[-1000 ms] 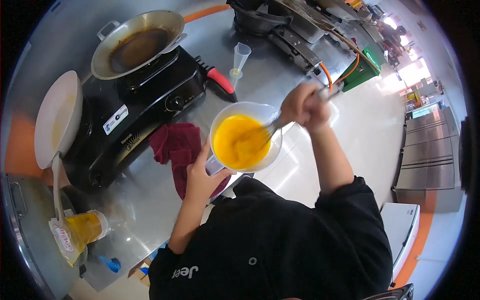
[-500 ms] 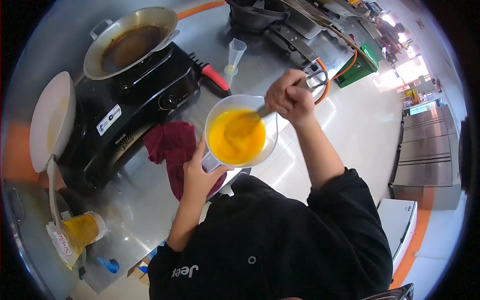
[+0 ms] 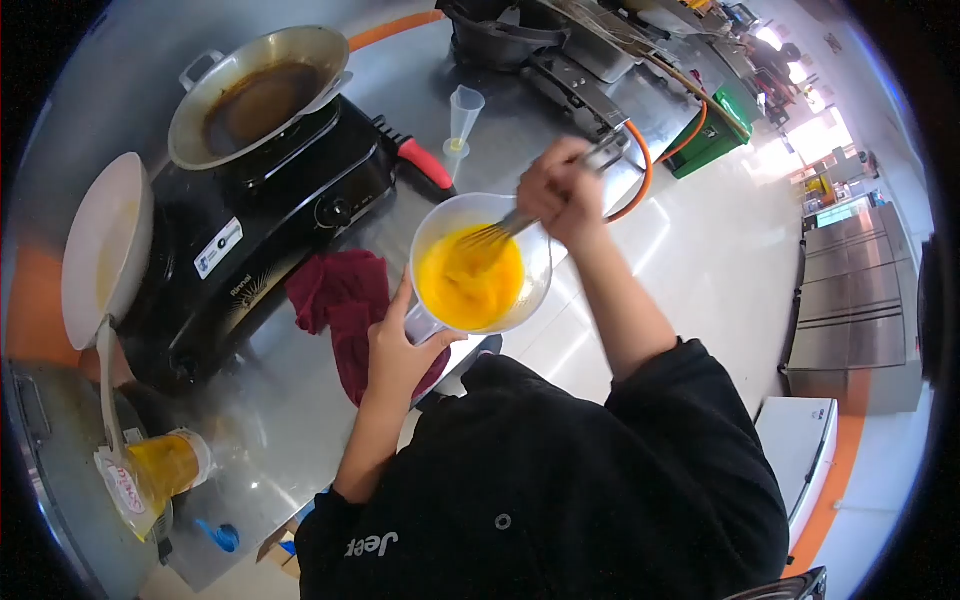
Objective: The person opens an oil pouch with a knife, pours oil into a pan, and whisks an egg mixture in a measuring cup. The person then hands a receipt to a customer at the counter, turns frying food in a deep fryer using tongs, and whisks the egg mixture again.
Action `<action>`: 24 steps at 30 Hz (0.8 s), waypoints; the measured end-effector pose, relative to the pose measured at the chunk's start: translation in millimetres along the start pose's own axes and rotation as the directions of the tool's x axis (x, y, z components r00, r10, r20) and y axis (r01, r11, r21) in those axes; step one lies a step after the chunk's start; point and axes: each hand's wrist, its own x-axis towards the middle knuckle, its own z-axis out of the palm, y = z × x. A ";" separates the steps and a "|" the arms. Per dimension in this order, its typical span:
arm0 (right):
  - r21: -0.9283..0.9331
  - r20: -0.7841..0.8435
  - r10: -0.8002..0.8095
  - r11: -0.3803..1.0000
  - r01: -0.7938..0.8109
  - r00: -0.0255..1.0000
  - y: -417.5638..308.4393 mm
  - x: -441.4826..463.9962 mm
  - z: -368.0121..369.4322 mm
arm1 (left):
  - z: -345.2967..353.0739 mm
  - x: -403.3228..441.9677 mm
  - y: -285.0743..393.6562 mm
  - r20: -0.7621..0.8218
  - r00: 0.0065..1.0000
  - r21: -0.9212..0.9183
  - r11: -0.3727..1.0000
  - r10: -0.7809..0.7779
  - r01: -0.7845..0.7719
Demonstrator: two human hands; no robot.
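My left hand (image 3: 402,345) is closed on the handle of a translucent plastic jug (image 3: 538,275), thumb and fingers around its near side. Inside the jug, bright yellow beaten egg (image 3: 468,290) swirls. My right hand (image 3: 562,195), slightly blurred, grips a metal whisk (image 3: 497,232) by its handle, with the wires slanting down into the egg. A dark red cloth (image 3: 345,290) lies on the steel counter just left of the jug, partly behind my left forearm. Beyond the jug rests a tool with a red handle (image 3: 427,163).
A black gas stove (image 3: 270,220) carries a wok (image 3: 180,140) with dark liquid. A white pan (image 3: 105,250) leans at its left. A yellow oil pouch (image 3: 165,465) lies near left. A clear measuring cup (image 3: 465,110) stands behind the jug; an orange hose (image 3: 648,170) loops at right.
My right hand has moved left and slightly away from me with the whisk, whose wires now show more above the egg. My left hand holds the jug in nearly the same place.
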 end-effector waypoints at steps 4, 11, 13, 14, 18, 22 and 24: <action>-0.574 0.569 0.109 0.762 0.299 0.815 0.9 -7.1 10.9 | -1.0 3.3 1.4 -0.012 1.000 0.026 0.999 -0.026 0.026; -0.607 0.505 0.119 0.753 0.254 0.855 -8.9 -14.2 9.0 | 0.7 0.6 1.7 -0.007 0.998 -0.016 0.998 -0.055 0.054; -0.303 0.335 0.026 0.950 0.082 0.942 -12.6 3.1 0.7 | 6.6 -3.7 7.0 -0.025 0.999 -0.008 1.000 -0.027 0.027; 0.009 0.211 0.071 0.997 -0.074 0.975 -16.8 8.5 3.2 | 10.3 -1.7 9.8 -0.039 0.999 -0.002 1.000 0.027 -0.027; -0.491 0.749 0.244 0.829 0.269 0.616 -10.1 4.4 11.5 | 9.3 1.3 3.6 -0.061 0.994 0.004 0.996 -0.087 0.087; 0.056 0.259 -0.054 0.998 0.040 0.964 1.6 32.9 -27.7 | 24.4 2.5 11.4 -0.104 0.994 0.007 0.999 -0.032 0.033; -0.511 0.327 -0.018 0.837 0.193 0.945 56.9 18.1 -65.6 | 27.9 5.9 3.0 -0.163 0.986 0.067 0.997 -0.037 0.048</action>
